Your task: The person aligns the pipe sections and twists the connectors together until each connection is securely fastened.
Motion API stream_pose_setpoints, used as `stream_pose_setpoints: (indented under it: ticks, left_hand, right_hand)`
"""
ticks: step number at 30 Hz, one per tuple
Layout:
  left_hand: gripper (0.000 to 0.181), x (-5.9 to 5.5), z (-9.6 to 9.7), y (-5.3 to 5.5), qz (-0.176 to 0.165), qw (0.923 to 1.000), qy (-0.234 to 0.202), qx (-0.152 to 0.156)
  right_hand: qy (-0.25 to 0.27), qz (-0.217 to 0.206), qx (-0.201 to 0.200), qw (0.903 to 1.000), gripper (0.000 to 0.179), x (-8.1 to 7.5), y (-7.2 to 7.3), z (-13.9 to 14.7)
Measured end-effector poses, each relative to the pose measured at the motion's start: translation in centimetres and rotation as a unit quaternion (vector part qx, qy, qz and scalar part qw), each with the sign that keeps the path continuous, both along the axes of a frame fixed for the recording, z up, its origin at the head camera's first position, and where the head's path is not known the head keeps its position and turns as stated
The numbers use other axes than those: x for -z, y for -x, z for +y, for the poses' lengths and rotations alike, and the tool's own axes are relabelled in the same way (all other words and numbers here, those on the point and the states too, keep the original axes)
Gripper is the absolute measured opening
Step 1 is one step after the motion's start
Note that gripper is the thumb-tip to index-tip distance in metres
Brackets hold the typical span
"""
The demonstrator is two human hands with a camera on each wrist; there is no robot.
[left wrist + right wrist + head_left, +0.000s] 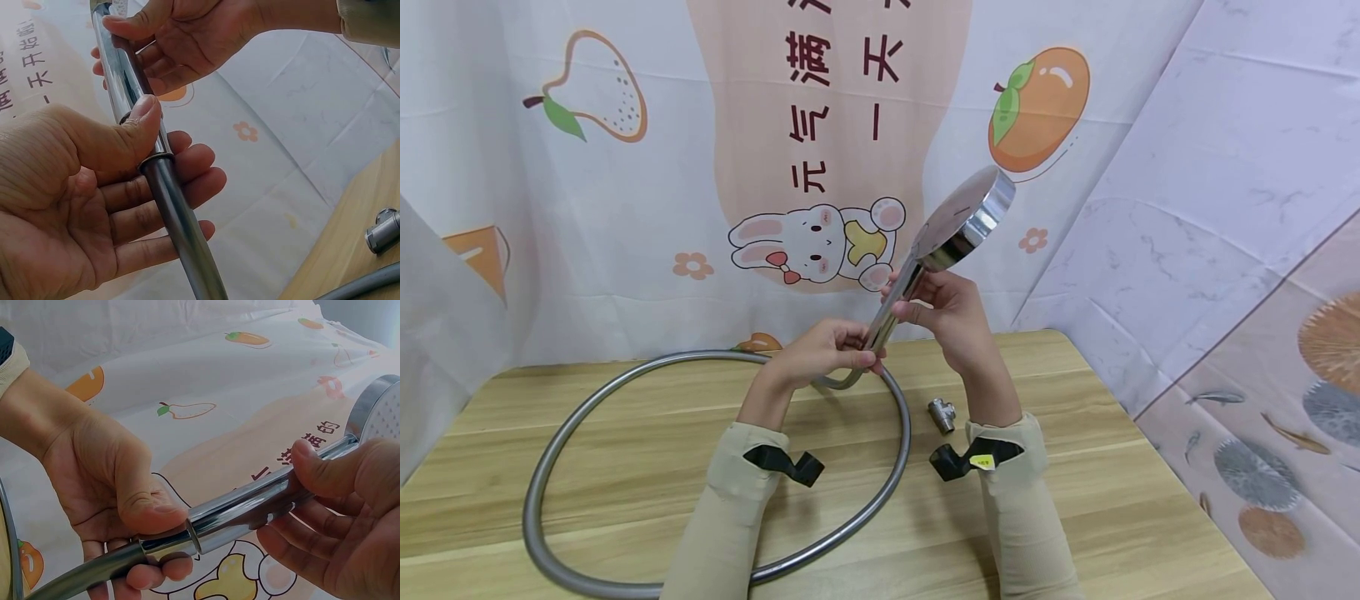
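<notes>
Tilted above the table is a chrome shower head [966, 218], its round head up and to the right. My right hand [951, 317] holds its handle [250, 509] between thumb and fingers, just below the head. Lower down, my left hand [823, 354] pinches the joint where the handle meets the grey shower hose [181, 219], thumb on top and fingers beneath. In the right wrist view a narrow seam shows between the hose's chrome end nut [167, 545] and the handle. From there the hose loops widely over the table on the left.
A small chrome valve fitting [942, 415] lies on the wooden table [1097, 467], left of the right forearm. Behind the table hangs a printed curtain [647, 192], with the hose loop's far side close to it. Both wrists wear black camera mounts.
</notes>
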State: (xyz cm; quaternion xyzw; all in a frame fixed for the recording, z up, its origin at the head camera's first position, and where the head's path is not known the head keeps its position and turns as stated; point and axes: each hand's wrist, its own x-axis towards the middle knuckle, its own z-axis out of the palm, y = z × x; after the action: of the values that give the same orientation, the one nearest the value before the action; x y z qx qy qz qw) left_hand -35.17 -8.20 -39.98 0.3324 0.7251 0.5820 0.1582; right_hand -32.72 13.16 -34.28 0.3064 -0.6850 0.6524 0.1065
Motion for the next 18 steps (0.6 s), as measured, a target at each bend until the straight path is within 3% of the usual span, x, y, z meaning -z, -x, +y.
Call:
stream_pose_setpoints:
  ticks: [18]
  left_hand:
    - [0.014, -0.04, 0.01, -0.05, -0.001, 1.0000, 0.005, -0.004]
  right_hand:
    - [0.000, -0.009, 0.007, 0.9999, 0.035, -0.11, 0.07, -0.08]
